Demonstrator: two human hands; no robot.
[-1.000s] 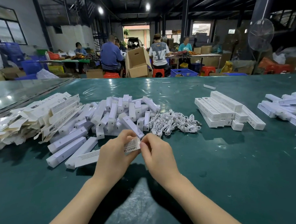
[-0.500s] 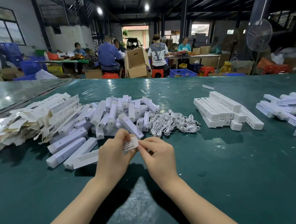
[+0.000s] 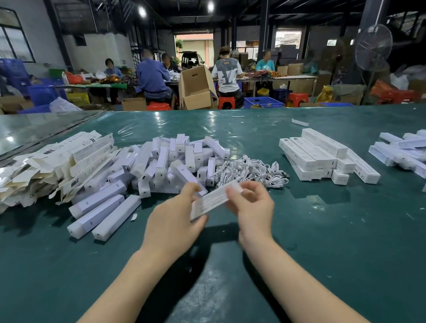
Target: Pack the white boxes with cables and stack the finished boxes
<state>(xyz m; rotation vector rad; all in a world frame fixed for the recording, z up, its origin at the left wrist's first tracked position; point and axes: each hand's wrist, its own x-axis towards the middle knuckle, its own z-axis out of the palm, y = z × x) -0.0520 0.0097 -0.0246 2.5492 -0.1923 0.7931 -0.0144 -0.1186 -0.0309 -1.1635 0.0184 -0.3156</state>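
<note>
Head view: left hand [image 3: 172, 222], right hand [image 3: 255, 208], each grip tight on blurred white box [image 3: 212, 201] (print illegible).

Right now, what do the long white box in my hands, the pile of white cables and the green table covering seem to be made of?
The long white box: likely thin cardboard, matt, with flat faces and small print. The pile of white cables: probably plastic-sheathed, smooth, lying in soft coils. The green table covering: seemingly plastic or vinyl sheet, glossy, wrinkled, with bright glints.

White boxes [image 3: 310, 153] w/ black print, white cables [image 3: 252, 170] (tangled), dark-green table [image 3: 334, 241].
</note>
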